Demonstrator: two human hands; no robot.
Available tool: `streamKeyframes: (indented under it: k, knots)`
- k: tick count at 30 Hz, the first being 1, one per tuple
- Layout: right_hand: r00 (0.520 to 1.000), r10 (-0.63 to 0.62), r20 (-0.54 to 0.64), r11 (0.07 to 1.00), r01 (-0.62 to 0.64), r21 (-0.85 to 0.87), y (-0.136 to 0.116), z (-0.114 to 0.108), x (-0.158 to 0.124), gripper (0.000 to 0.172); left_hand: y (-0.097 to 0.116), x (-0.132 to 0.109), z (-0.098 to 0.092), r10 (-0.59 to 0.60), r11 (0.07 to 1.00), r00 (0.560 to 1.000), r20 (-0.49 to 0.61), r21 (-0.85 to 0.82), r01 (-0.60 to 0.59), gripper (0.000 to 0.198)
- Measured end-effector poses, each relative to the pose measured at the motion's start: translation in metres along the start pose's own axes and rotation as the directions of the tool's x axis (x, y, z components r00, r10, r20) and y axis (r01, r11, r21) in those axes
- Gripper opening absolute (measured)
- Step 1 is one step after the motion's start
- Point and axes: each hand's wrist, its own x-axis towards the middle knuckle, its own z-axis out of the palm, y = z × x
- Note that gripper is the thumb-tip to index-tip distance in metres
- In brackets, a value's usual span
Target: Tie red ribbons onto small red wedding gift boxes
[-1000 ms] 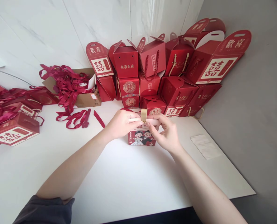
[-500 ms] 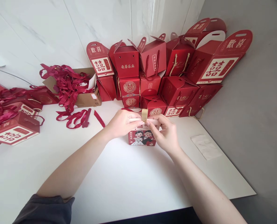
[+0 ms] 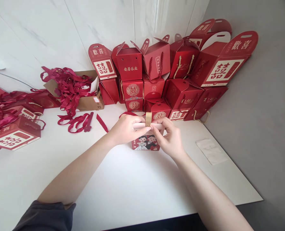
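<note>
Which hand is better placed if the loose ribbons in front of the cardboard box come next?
Likely the left hand: the loose ribbons lie on its side. The right hand is farther off. Both have fingers at the top of the printed box.

The cartoon-printed box point(image 3: 146, 143) is smooth paperboard; the gold band point(image 3: 148, 118) at its top looks satiny. The far stacked boxes point(image 3: 129, 61) look like smooth card with a soft sheen, some with twisted-cord handles point(image 3: 180, 68). Left of them, glossy satin ribbons point(image 3: 71, 88) spill over a matt cardboard carton point(image 3: 89, 103). The tabletop point(image 3: 132, 189) is smooth, the right wall point(image 3: 260, 106) matt, the near-left sleeve point(image 3: 47, 216) matt cloth.
</note>
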Motion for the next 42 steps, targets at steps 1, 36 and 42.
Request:
streamKeyframes:
  k: [1,36,42]
  knots:
    - [1.000,0.011,0.001,1.000,-0.011,0.001,0.000,0.000,0.000,0.008,-0.001,0.000,0.000,0.009,1.000,1.000,0.013,0.013,-0.009,0.025]
    - [0.955,0.021,0.297,0.980,-0.078,0.182,0.005,-0.018,0.006,0.013,-0.009,0.003,-0.012,0.180,0.980,0.977,0.112,0.061,-0.187,0.019]
    - [0.949,0.035,0.313,0.978,-0.097,0.184,0.003,-0.026,0.010,0.018,0.001,0.004,-0.022,0.057,0.995,0.975,0.216,0.071,-0.074,0.019]
